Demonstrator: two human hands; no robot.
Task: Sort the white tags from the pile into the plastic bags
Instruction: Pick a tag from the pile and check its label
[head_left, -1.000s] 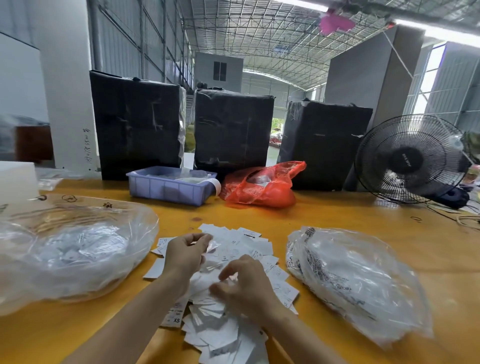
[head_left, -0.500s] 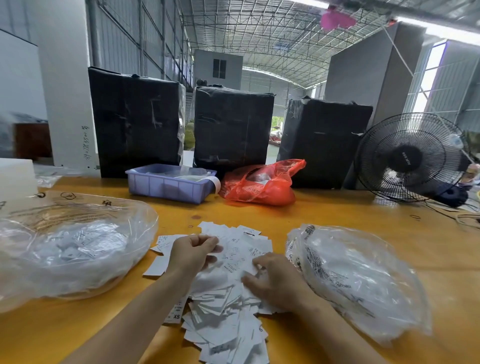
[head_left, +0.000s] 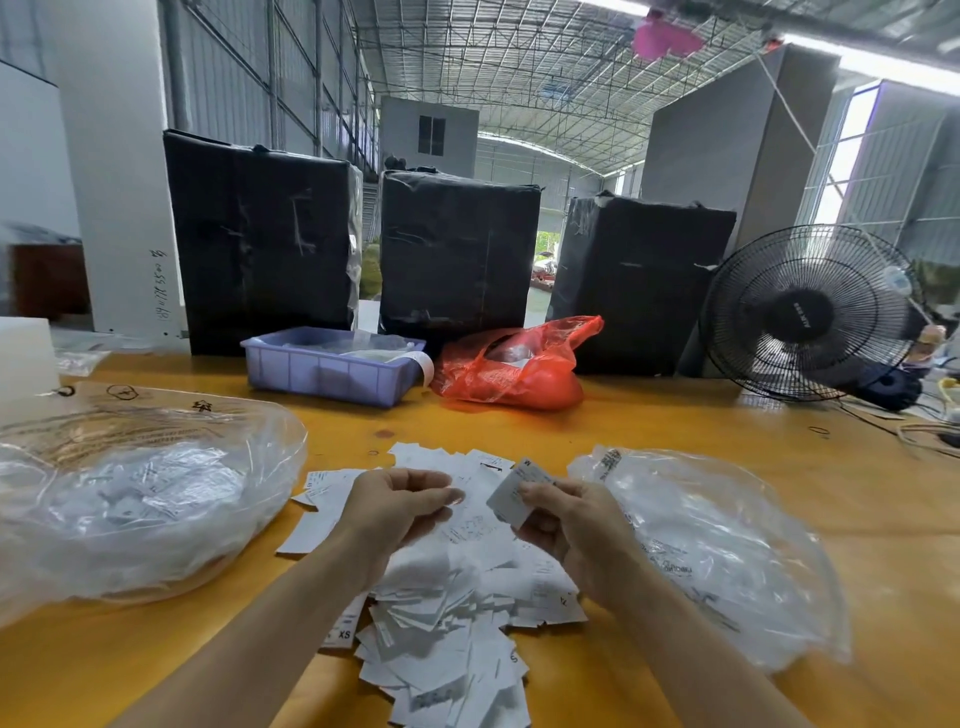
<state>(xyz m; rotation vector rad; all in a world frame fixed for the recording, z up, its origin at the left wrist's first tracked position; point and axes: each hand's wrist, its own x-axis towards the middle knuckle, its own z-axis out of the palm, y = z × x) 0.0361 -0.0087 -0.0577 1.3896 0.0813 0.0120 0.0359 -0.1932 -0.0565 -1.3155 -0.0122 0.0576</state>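
Yellow table (head_left: 675, 431) fills the lower half of the frame. Three black wrapped boxes (head_left: 457, 254) are stood in a row along its far edge, upper centre. A black fan (head_left: 808, 312) is seen at the right edge, just beside the rightmost box.

Left clear plastic bag (head_left: 140, 493) is laid at the left of the frame, bulging, with white tags visible inside through the film. Right clear plastic bag (head_left: 717, 551) is laid at the right of centre, flatter, its near edge touching the pile.

Pile of white tags (head_left: 452, 613) is spread between the two bags, from centre frame down to the bottom edge; some tags are printed, one marked "XS" at the pile's left side.

Purple tray (head_left: 327, 366) and red plastic bag (head_left: 514, 364) are set side by side in front of the boxes, behind the pile.

Both hands are held above the pile's far end. Right hand (head_left: 576, 525): fingers curled, a single tag (head_left: 514, 491) is pinched between thumb and fingertips, tilted, clear of the pile. Left hand (head_left: 400, 506): fingers loosely curled, thumb and fingertips brought close together; whether anything is held cannot be told.
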